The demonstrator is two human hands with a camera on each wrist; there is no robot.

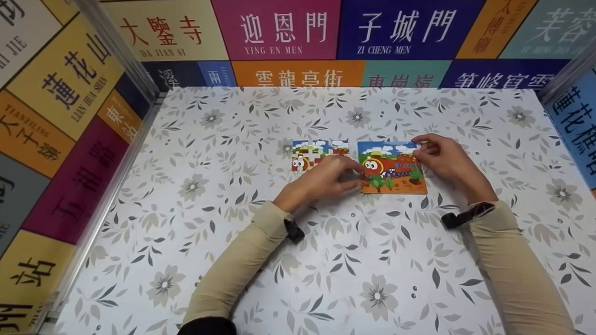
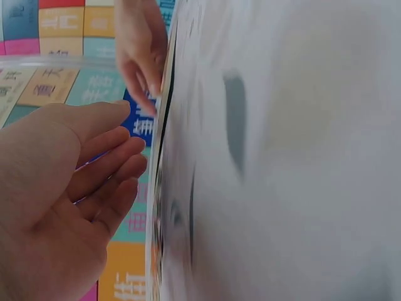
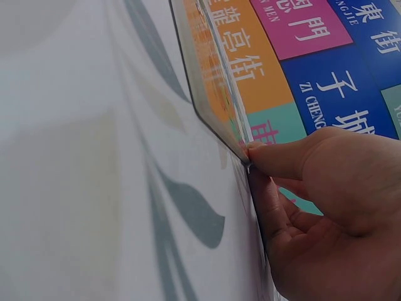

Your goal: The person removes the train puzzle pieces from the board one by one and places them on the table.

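Note:
A square train picture board (image 1: 393,170) lies on the flowered tabletop, showing a red engine with big eyes. At its right edge my right hand (image 1: 442,156) pinches the board between thumb and fingers; the right wrist view shows the thumb (image 3: 282,160) at the board's corner (image 3: 216,103). My left hand (image 1: 330,179) hovers by the board's left edge, fingers loosely bent and thumb apart. Nothing is between the left fingers (image 2: 113,166) in the left wrist view. Partly behind that hand lies a second train picture (image 1: 321,148) with white patches; its lower right is hidden.
The table (image 1: 260,260) has a white cover with grey flowers and leaves. Colourful panels with Chinese lettering (image 1: 288,30) stand along its back and sides. A dark strap with a small black block (image 1: 294,231) sits on each wrist.

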